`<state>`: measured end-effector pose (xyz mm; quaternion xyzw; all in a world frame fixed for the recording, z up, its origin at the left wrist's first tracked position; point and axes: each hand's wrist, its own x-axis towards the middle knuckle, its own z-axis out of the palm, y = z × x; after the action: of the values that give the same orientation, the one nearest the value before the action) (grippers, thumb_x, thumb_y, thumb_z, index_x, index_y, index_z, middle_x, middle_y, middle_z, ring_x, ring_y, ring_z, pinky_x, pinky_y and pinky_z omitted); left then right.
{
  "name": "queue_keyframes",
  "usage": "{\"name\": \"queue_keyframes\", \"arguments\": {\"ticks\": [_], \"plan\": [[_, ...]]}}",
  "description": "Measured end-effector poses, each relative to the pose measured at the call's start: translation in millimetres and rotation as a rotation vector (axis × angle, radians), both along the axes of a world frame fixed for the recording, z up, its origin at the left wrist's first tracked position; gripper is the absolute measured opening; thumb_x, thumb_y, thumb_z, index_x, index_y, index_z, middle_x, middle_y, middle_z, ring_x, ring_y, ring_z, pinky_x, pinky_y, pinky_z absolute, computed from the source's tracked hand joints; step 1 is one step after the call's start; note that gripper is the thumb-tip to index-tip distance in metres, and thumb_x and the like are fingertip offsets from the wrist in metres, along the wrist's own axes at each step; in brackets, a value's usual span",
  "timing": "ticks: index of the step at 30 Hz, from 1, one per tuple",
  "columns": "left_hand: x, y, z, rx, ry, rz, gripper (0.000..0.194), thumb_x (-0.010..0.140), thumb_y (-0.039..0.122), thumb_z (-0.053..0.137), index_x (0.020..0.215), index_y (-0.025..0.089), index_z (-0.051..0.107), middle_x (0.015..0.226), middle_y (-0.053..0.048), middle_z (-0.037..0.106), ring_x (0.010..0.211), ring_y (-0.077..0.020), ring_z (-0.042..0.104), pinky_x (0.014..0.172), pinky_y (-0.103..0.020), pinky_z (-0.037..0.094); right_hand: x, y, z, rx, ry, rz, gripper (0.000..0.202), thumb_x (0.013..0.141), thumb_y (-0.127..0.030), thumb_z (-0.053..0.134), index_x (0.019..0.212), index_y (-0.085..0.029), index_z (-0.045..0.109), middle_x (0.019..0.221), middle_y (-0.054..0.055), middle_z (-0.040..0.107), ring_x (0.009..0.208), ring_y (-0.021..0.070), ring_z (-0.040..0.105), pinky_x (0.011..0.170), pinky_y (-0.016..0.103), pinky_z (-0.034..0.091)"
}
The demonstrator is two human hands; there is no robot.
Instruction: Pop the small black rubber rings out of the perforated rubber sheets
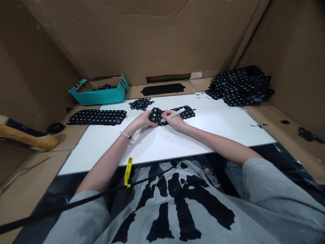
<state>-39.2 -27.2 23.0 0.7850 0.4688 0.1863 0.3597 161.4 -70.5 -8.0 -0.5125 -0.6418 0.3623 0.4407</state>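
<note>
Left hand (144,120) gripped a dotted black sheet (155,114) over the white board (215,130); right hand (175,121) held a pen-like tool (177,112). Loose rings (140,104) appeared finished; piled sheets (240,87) apparently remained unworked.

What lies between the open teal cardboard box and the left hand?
The head view shows a loose pile of small black rings on the flat white board between the box and the left hand.

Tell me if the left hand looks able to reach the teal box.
Probably yes: though the left hand holds the black strip, nothing tall seems to block its way to the teal box.
</note>
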Motion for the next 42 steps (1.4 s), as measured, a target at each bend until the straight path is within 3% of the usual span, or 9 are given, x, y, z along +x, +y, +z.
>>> {"name": "queue_keyframes", "arguments": {"ticks": [7, 12, 18, 29, 42], "plan": [[3, -5, 8.6, -0.287, -0.206, 0.045, 0.059, 0.051, 0.027, 0.090, 0.103, 0.018, 0.064, 0.097, -0.005, 0.073, 0.093, -0.0251, 0.067, 0.082, -0.037, 0.053, 0, 1, -0.2, -0.023, 0.030, -0.022, 0.024, 0.082, -0.038, 0.058, 0.067, -0.020, 0.057, 0.075, 0.000, 0.066, 0.077, 0.0171, 0.057, 0.071, 0.028, 0.041], [4, -6, 7.5, -0.294, -0.231, 0.110, 0.053, 0.054, 0.023, 0.089, 0.099, 0.018, 0.062, 0.094, -0.004, 0.071, 0.089, -0.0231, 0.066, 0.080, -0.036, 0.054, 0, 8, -6.6, -0.033, 0.100, -0.007, 0.021, 0.080, -0.036, 0.060, 0.066, -0.021, 0.058, 0.073, 0.000, 0.065, 0.077, 0.0171, 0.058, 0.072, 0.028, 0.043], [7, -8, 6.0, -0.309, -0.261, 0.097, 0.047, 0.058, 0.020, 0.088, 0.095, 0.018, 0.060, 0.084, -0.001, 0.069, 0.077, -0.0186, 0.065, 0.075, -0.033, 0.054, 0, 15, -11.8, -0.099, 0.202, -0.048, 0.019, 0.077, -0.034, 0.062, 0.064, -0.021, 0.060, 0.071, 0.000, 0.065, 0.079, 0.0180, 0.061, 0.075, 0.028, 0.046], [8, -9, 6.1, -0.344, -0.309, 0.123, 0.055, 0.058, 0.018, 0.087, 0.106, 0.017, 0.061, 0.085, 0.000, 0.069, 0.078, -0.0181, 0.065, 0.077, -0.032, 0.053, 0, 18, -15.7, -0.111, 0.273, -0.108, 0.018, 0.075, -0.036, 0.063, 0.064, -0.022, 0.062, 0.077, 0.000, 0.069, 0.080, 0.0177, 0.062, 0.076, 0.028, 0.046], [11, -10, 5.8, -0.382, -0.312, 0.160, 0.043, 0.056, 0.009, 0.086, 0.086, 0.018, 0.056, 0.070, 0.003, 0.063, 0.063, -0.0125, 0.058, 0.060, -0.025, 0.046, 1, 6, -5.1, -0.043, 0.052, -0.011, 0.022, 0.081, -0.036, 0.058, 0.066, -0.021, 0.056, 0.068, -0.001, 0.060, 0.070, 0.0161, 0.054, 0.067, 0.028, 0.038]]}}
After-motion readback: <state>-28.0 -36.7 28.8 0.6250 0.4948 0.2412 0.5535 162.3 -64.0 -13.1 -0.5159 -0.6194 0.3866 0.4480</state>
